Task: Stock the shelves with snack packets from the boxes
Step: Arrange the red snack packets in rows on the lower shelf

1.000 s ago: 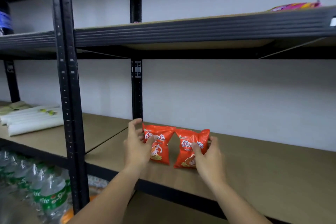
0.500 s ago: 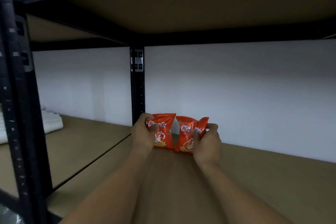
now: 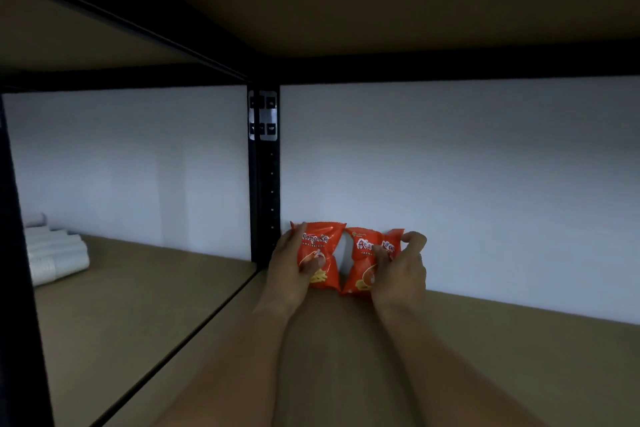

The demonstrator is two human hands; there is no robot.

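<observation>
Two orange-red snack packets stand upright side by side at the back of the brown shelf board [image 3: 502, 350], against the white wall. My left hand [image 3: 289, 265] grips the left packet [image 3: 323, 248], thumb across its front and fingers round its left edge. My right hand [image 3: 398, 270] grips the right packet [image 3: 367, 258], fingertips pinching its top right corner. Both forearms reach deep into the shelf bay.
A black upright post [image 3: 264, 177] stands just left of the packets at the back. A black divider rail [image 3: 194, 333] splits this board from the left bay, where white rolled bags [image 3: 57, 256] lie. The upper shelf [image 3: 381, 3] hangs close overhead.
Both hands have carried the two packets from the shelf's front edge back to the wall. The view has moved in under the upper shelf.
</observation>
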